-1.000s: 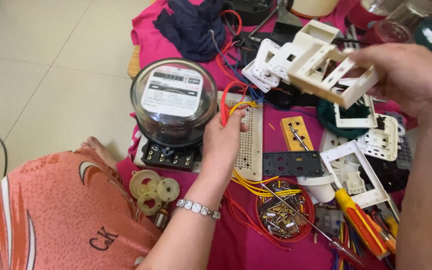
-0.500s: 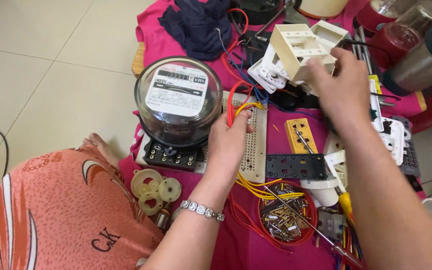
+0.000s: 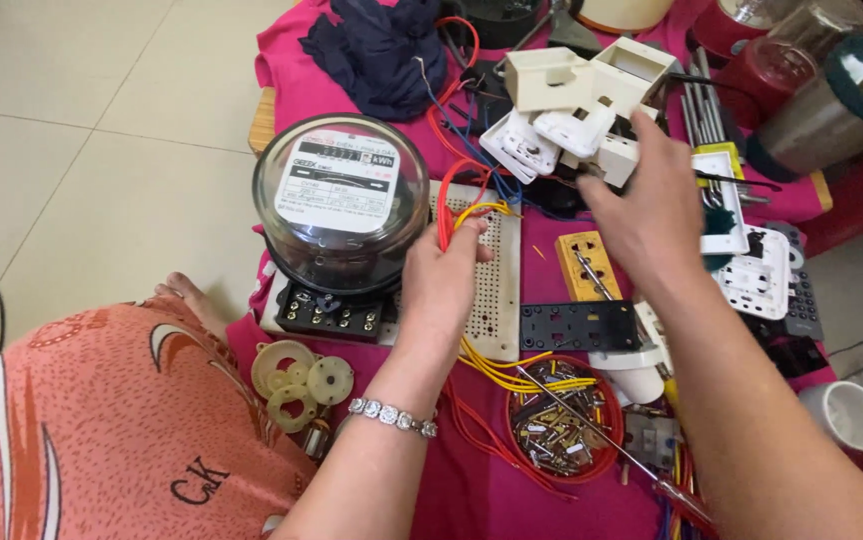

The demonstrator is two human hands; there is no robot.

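My left hand (image 3: 443, 283) rests on the white perforated board (image 3: 496, 270) and pinches a bundle of red and yellow wires (image 3: 459, 208) beside the round glass-domed electric meter (image 3: 339, 205). My right hand (image 3: 646, 205) reaches over the pink cloth toward a heap of white plastic switch boxes and frames (image 3: 576, 105). Its fingers touch a white piece at the heap's near edge. Whether it grips that piece I cannot make out. A yellow socket plate (image 3: 586, 262) and a black terminal strip (image 3: 576, 325) lie under my right forearm.
A red bowl of screws (image 3: 561, 432) with a screwdriver (image 3: 601, 440) across it sits near me. Cream plastic gears (image 3: 296, 380) lie by my knee. A dark blue cloth (image 3: 381, 50), blender jars (image 3: 831, 100), white switch plates (image 3: 751, 270) and a white cup (image 3: 849, 412) surround the work area.
My right hand carried a white plastic frame away from me and set it on the heap at the back, then drew back slightly. My left hand stayed on the wires.
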